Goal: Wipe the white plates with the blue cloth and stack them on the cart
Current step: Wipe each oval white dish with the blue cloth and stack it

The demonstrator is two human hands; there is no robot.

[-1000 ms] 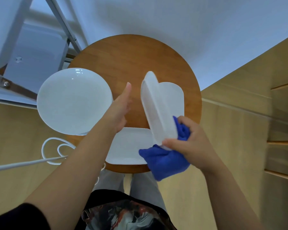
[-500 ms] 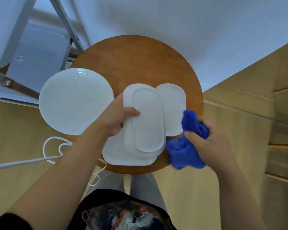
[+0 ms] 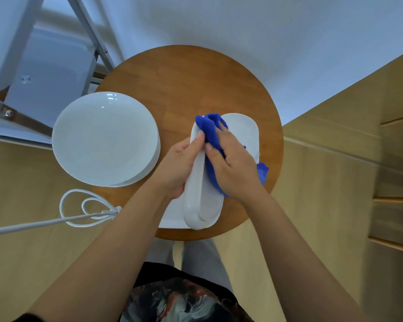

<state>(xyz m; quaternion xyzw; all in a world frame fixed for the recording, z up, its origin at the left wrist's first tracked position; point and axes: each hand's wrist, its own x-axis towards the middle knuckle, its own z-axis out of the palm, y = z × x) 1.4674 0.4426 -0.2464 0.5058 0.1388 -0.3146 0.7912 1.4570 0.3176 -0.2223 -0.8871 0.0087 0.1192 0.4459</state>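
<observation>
My left hand (image 3: 177, 168) grips the left edge of a long oval white plate (image 3: 199, 201), which is held bottom side up above the round wooden table (image 3: 186, 82). My right hand (image 3: 233, 168) presses the bunched blue cloth (image 3: 211, 131) onto that plate. Another oval white plate (image 3: 244, 131) lies on the table under my right hand. A flat white plate (image 3: 172, 219) lies at the near edge, partly hidden by the held one. A stack of round white plates (image 3: 105, 138) overhangs the table's left side.
The cart (image 3: 44, 73), grey metal with a slanted post, stands at the far left beside the table. A white cord (image 3: 84, 212) loops over the wooden floor on the left. Wooden steps (image 3: 396, 182) run along the right. A white wall is behind the table.
My right hand handed the oval plate to my left hand, which turned it bottom up. My right hand then brought the blue cloth from the right onto the plate.
</observation>
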